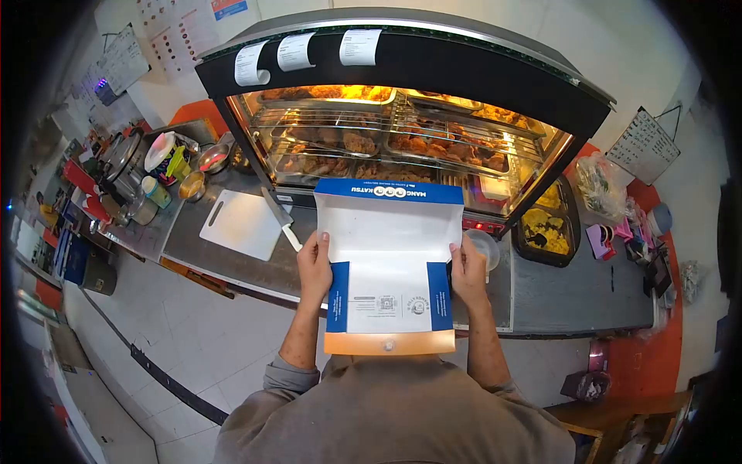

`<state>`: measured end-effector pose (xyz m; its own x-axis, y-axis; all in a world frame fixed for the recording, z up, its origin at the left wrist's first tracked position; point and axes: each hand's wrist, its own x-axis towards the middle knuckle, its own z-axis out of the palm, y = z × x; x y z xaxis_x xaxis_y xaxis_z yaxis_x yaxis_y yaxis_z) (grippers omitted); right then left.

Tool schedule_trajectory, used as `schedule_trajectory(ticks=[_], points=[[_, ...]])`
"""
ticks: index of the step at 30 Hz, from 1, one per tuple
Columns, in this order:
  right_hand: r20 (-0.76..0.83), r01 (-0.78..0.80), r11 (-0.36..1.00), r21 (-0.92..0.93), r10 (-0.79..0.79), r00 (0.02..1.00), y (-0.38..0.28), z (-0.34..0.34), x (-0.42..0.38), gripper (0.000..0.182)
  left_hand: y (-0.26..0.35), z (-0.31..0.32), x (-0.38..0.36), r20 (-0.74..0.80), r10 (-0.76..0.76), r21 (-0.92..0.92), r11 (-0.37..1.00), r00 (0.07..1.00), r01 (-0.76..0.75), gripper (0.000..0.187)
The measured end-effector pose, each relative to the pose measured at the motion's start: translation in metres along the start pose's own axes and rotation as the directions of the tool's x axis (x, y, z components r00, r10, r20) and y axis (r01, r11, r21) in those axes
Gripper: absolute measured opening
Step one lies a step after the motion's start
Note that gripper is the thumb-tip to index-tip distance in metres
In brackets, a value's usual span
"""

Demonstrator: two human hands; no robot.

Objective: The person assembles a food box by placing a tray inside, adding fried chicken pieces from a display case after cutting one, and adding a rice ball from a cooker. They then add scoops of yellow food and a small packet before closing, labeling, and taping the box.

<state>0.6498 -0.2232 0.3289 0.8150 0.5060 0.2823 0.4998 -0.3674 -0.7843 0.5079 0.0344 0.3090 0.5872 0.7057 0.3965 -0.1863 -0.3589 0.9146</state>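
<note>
I hold a blue, white and orange cardboard takeaway box (388,224) up in front of me, its upper flap raised and its white inside showing. My left hand (314,269) grips the left side of the box, with the thumb on the panel's edge. On the opposite side my right hand (468,269) grips it in the same way. Just beyond my left hand, a white-handled knife (277,210) lies beside a white cutting board (241,224). A clear round plastic container (483,249) is partly hidden behind my right hand.
A lit food warmer (402,66) with trays of fried food stands behind the box. Paper slips (360,48) hang on its top edge. Right of it sits a black tray (547,232) of yellow food. Bowls (192,185) and jars crowd the counter's left end.
</note>
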Motion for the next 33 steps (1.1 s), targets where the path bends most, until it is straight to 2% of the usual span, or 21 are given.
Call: schedule_trajectory(ticks=[1,2,3,7,10,12,13,15,17,19,20,21,22,23,24,25,27,29,31,32,33], points=[[-0.102,0.014,0.99,0.143,0.0,0.995,0.001,0.004,0.003,0.027,-0.009,-0.004,0.001,0.0,0.003,-0.001,1.0,1.0,-0.003,0.031],[-0.2,0.041,0.958,0.282,0.017,0.98,0.002,0.007,0.005,0.03,-0.009,-0.007,0.003,0.08,-0.137,-0.043,0.989,0.987,0.141,0.031],[-0.2,0.042,0.958,0.283,0.016,0.98,0.005,0.007,0.006,0.03,-0.009,-0.009,0.005,0.164,-0.27,-0.072,0.956,0.949,0.285,0.031],[-0.064,-0.054,0.96,0.274,0.075,0.995,0.035,0.005,0.009,0.034,-0.008,-0.012,0.011,0.216,-0.259,-0.058,0.959,0.941,0.277,0.031],[0.002,-0.072,0.99,0.118,0.072,0.997,0.044,0.013,0.009,0.037,-0.004,-0.014,0.011,0.307,-0.313,0.062,0.949,0.899,0.309,0.03],[-0.14,0.044,0.951,0.306,0.0,0.99,0.031,0.022,0.009,0.04,-0.008,-0.006,0.008,0.27,-0.124,0.031,0.992,0.955,0.12,0.026],[-0.139,0.042,0.951,0.307,0.001,0.99,0.023,0.023,0.01,0.04,-0.008,-0.004,0.006,0.27,-0.125,0.033,0.992,0.955,0.121,0.026],[-0.111,-0.053,0.821,0.568,0.14,0.984,0.005,0.022,0.017,0.041,-0.005,-0.003,0.004,0.324,-0.095,0.055,0.995,0.941,0.082,0.029],[-0.211,0.0,0.893,0.451,0.106,0.972,0.002,0.025,0.023,0.032,-0.007,0.001,0.002,0.406,-0.13,-0.01,0.989,0.904,0.147,0.032],[-0.418,0.086,0.995,0.05,-0.057,0.907,0.001,0.027,0.026,0.022,-0.004,0.014,0.0,0.308,-0.095,0.019,0.995,0.947,0.093,0.033],[-0.414,0.092,0.994,0.05,-0.064,0.908,0.0,0.029,0.026,0.022,0.001,0.019,-0.001,0.215,-0.125,0.214,0.974,0.969,0.078,0.033],[-0.419,0.11,0.994,-0.023,-0.109,0.901,-0.001,0.034,0.025,0.022,0.005,0.024,0.002,0.207,-0.12,0.215,0.974,0.971,0.075,0.033],[-0.422,0.124,0.988,-0.096,-0.153,0.894,-0.002,0.037,0.026,0.027,0.01,0.029,0.006,0.034,0.06,0.139,0.988,0.998,-0.064,0.031],[-0.421,0.128,0.987,-0.094,-0.156,0.894,-0.002,0.036,0.028,0.027,0.018,0.031,0.011,-0.15,0.225,0.09,0.973,0.963,-0.214,0.03],[-0.418,0.14,0.986,-0.087,-0.164,0.893,0.0,0.035,0.03,0.027,0.025,0.028,0.018,-0.168,0.238,0.078,0.971,0.957,-0.228,0.031],[-0.415,0.151,0.985,-0.08,-0.171,0.894,0.002,0.033,0.031,0.028,0.023,0.022,0.023,-0.171,0.236,0.08,0.971,0.956,-0.226,0.031],[-0.407,0.134,0.991,-0.007,-0.125,0.905,0.002,0.03,0.037,0.027,0.02,0.008,0.037,0.024,0.158,0.083,0.984,0.987,-0.159,0.033],[-0.401,0.111,0.992,0.066,-0.075,0.913,-0.001,0.029,0.043,0.027,0.013,-0.002,0.051,0.08,0.224,0.055,0.972,0.971,-0.229,0.033],[-0.58,0.355,0.935,0.003,-0.287,0.762,-0.01,0.031,0.049,0.028,0.005,-0.008,0.059,0.186,0.183,-0.05,0.983,0.965,-0.177,0.033],[-0.579,0.355,0.935,0.004,-0.287,0.763,-0.01,0.029,0.051,0.028,0.007,-0.009,0.061,0.189,0.143,-0.105,0.987,0.971,-0.124,0.029],[-0.495,0.253,0.967,0.028,-0.207,0.844,-0.009,0.025,0.05,0.029,-0.001,-0.013,0.064,0.19,0.139,-0.104,0.987,0.972,-0.121,0.029]])
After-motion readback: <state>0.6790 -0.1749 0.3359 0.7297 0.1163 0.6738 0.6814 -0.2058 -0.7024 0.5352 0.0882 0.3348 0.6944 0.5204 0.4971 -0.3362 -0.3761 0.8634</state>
